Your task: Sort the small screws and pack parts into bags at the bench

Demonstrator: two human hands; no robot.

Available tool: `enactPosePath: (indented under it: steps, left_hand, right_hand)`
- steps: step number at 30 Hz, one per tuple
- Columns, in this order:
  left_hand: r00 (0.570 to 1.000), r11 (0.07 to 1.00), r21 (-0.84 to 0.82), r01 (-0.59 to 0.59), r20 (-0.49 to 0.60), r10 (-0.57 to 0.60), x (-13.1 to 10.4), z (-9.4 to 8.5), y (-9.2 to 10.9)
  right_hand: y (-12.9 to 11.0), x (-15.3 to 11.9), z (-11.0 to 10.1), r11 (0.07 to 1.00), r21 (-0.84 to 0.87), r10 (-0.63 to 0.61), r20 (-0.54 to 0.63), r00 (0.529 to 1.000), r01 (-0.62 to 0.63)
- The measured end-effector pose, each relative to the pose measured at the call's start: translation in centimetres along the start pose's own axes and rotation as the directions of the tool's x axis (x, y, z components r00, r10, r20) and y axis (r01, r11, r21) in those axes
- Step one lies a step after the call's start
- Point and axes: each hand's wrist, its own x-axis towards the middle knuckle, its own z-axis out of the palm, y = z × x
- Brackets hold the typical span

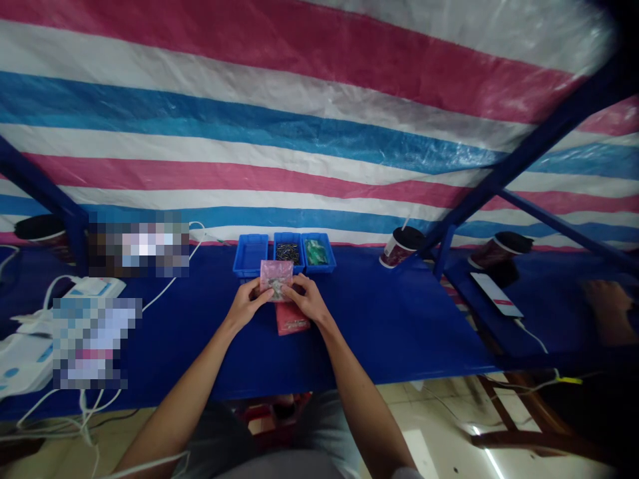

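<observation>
Between my two hands is a small pinkish clear bag (276, 271) with something whitish or metallic inside. My left hand (245, 303) pinches its left edge, and my right hand (308, 298) pinches the right edge. Just under the bag a red packet (292, 319) lies on the blue table (389, 319). Behind my hands stand three blue trays: the left one (251, 255) shows a bare bottom, dark screws (287, 253) fill the middle one, and green packets (317, 252) lie in the right one.
A lidded cup (401, 247) with a straw stands at the back right. White power strips (30, 359) and cables lie on the left. On the neighbouring table are another cup (500, 250), a phone (496, 295) and another person's hand (609, 303).
</observation>
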Motion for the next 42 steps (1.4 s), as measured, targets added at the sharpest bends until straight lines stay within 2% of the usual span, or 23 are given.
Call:
enactPosePath:
  steps: [3,7,13,18,23,25,27,29,31,33,34,36,39,42]
  left_hand:
    - [1.000,1.000,-0.003,0.023,-0.014,-0.023,0.0,0.0,-0.4]
    - [0.999,0.997,0.075,0.011,-0.037,-0.008,0.1,-0.3,-0.8]
    - [0.998,0.995,0.096,0.002,-0.066,0.005,0.1,-0.3,-0.6]
    - [0.999,0.999,0.042,0.010,-0.031,-0.009,0.0,0.1,-0.3]
    - [0.988,0.983,0.176,-0.060,-0.129,0.083,0.0,-0.3,-0.8]
    - [0.964,0.970,0.224,-0.097,-0.221,0.147,0.3,-0.9,-0.3]
    - [0.899,0.946,0.300,-0.122,-0.370,0.233,1.2,-1.9,0.6]
    - [0.802,0.905,0.413,-0.106,-0.503,0.324,2.8,-3.4,1.5]
    - [0.762,0.840,0.540,-0.048,-0.523,0.380,4.8,-5.3,2.1]
    - [0.779,0.757,0.653,0.020,-0.485,0.397,7.0,-7.1,2.1]
    - [0.804,0.727,0.684,0.050,-0.460,0.377,8.0,-7.9,1.8]
    - [0.869,0.710,0.694,0.119,-0.419,0.264,9.7,-8.9,0.9]
    - [0.925,0.652,0.727,0.215,-0.365,0.102,11.2,-9.3,-0.4]
    - [0.953,0.549,0.811,0.204,-0.294,0.080,11.4,-8.9,-0.6]
  right_hand:
    - [0.0,0.0,-0.1,0.999,0.038,-0.001,0.035,0.999,0.000]
    - [-0.3,0.0,0.1,0.999,0.045,0.001,0.068,0.998,-0.004]
    - [-0.5,0.0,0.0,0.998,0.064,0.022,0.019,1.000,-0.023]
    - [-0.6,0.1,-0.3,0.995,0.098,0.014,0.011,1.000,-0.015]
    - [-1.0,0.0,-0.1,0.978,0.198,0.066,0.016,0.998,-0.067]
    - [-0.9,-0.1,-0.1,0.944,0.302,0.141,0.000,0.990,-0.134]
    - [-0.5,0.0,-0.3,0.904,0.395,0.203,-0.055,0.978,-0.166]
    - [0.0,0.2,-0.5,0.888,0.444,0.212,-0.161,0.964,-0.121]
    - [0.6,0.4,-0.8,0.883,0.467,0.192,-0.257,0.947,-0.052]
    - [1.1,0.6,-0.9,0.874,0.485,0.192,-0.300,0.934,-0.024]
    - [1.3,0.7,-1.0,0.871,0.491,0.201,-0.309,0.930,-0.026]
    - [1.6,0.7,-1.0,0.871,0.489,0.228,-0.324,0.918,-0.044]
    - [1.6,0.8,-1.1,0.874,0.481,0.260,-0.336,0.906,-0.072]
    - [1.7,0.8,-1.3,0.866,0.492,0.276,-0.323,0.905,-0.089]
